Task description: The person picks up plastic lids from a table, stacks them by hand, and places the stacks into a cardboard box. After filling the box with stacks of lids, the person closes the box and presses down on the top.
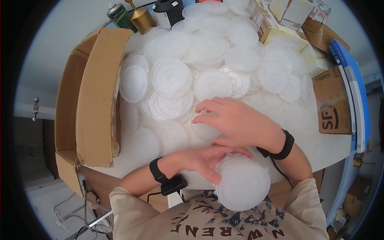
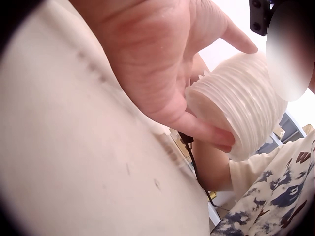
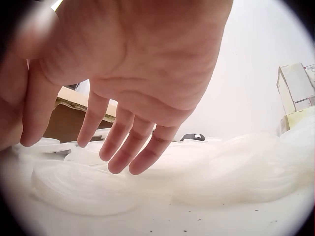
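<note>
A thick stack of round translucent plastic lids [image 1: 244,185] is held on its side by my left hand [image 1: 202,161], close to the shirt front. In the left wrist view, the fingers and thumb of that hand [image 2: 147,64] spread around the lid stack [image 2: 241,105], whose many ridged edges show. My right hand [image 1: 242,123] hovers over the table with nothing in it, nearest to a single lid [image 1: 203,127] partly hidden beneath its fingers. In the right wrist view, the fingers of the right hand [image 3: 135,73] hang loosely downward before a pile of lids [image 3: 83,187].
Many loose lids [image 1: 172,78] heap across the white table [image 1: 296,120]. At the left stands an open cardboard box [image 1: 96,96]. To the right are a brown carton [image 1: 332,104] and blue-white folders [image 1: 354,96]. A spray can [image 1: 119,16] and a brass-coloured pot [image 1: 142,20] stand at the back.
</note>
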